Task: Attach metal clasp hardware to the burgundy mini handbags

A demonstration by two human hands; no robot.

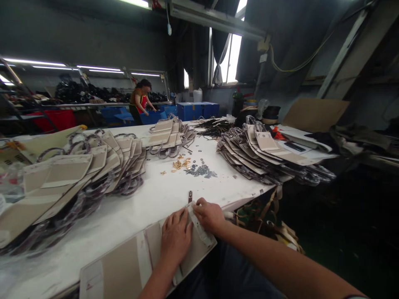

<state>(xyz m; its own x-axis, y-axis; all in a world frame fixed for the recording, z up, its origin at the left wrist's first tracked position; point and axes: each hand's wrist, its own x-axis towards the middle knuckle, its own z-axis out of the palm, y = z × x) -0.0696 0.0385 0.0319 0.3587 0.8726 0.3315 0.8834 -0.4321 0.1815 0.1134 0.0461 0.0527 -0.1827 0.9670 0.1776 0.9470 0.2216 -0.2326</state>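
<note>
My left hand (176, 236) lies flat, fingers spread, on a beige panel (124, 265) at the near edge of the white table (149, 199). My right hand (208, 216) touches it from the side, fingers curled on the panel's pale strip (202, 234) - I can't tell whether they pinch it. A small dark metal piece (190, 196) stands just beyond my fingertips. Loose gold fittings (181, 164) and silver fittings (201, 170) lie mid-table, between stacks of panels at the left edge (77, 174) and the right edge (262, 153).
</note>
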